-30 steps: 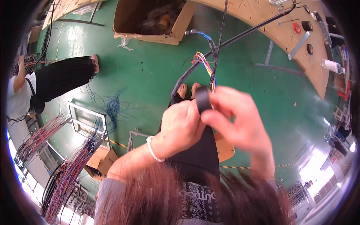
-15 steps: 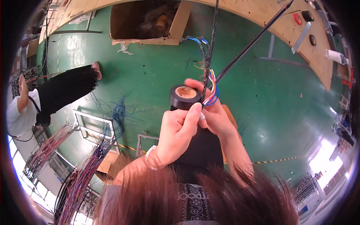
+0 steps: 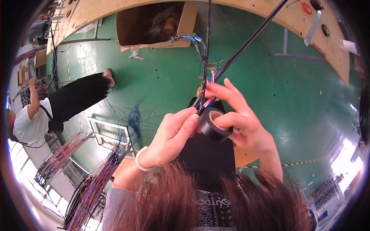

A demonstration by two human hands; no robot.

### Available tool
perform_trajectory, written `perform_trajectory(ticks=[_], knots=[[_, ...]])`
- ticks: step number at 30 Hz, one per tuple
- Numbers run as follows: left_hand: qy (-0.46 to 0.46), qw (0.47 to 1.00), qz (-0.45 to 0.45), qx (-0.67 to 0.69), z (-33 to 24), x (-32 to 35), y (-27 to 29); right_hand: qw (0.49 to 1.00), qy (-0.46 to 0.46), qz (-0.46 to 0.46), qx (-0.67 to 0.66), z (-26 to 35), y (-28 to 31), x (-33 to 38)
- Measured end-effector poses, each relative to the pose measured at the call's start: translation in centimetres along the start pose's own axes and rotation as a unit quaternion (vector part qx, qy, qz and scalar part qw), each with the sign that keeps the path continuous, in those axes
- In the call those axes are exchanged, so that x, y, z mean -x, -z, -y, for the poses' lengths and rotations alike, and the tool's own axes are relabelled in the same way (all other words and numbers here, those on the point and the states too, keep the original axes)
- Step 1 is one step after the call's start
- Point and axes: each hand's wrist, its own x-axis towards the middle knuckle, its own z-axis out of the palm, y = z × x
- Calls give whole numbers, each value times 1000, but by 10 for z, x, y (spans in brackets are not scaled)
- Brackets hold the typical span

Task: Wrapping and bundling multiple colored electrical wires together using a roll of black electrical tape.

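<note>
My left hand (image 3: 171, 133) pinches a black-wrapped wire harness (image 3: 205, 69) between thumb and fingers, where its branches meet. My right hand (image 3: 250, 125) is just to the right, with a digit in the core of a roll of black electrical tape (image 3: 216, 130). The roll is tilted, close against the near side of the wires. Other fingers of that hand reach out toward loose coloured wires (image 3: 210, 101) at the joint. A thick black branch (image 3: 250, 42) runs up to the far right, while a shorter branch ends in blue wires (image 3: 189, 38).
A wooden board (image 3: 331, 54) curves along the far side, holding tape rolls. Beneath it, an open cardboard box (image 3: 187, 23) stands on the green floor. Bundles of coloured wires (image 3: 94, 188) hang at left, near a white frame (image 3: 104, 133). Another person (image 3: 69, 94) stands at far left.
The tape roll has passed from the left of the wires to their near right side, now with my right hand. My left hand keeps its pinch on the harness.
</note>
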Motion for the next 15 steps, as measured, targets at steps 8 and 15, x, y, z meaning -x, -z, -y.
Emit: perform_trajectory(ticks=[8,15], knots=[[-11,996,-4,-89,3,-4,4,974,43,63,212,9,2,10],[-178,900,-103,-384,6,-10,-22,990,-41,-119,-57,11,-21,7]])
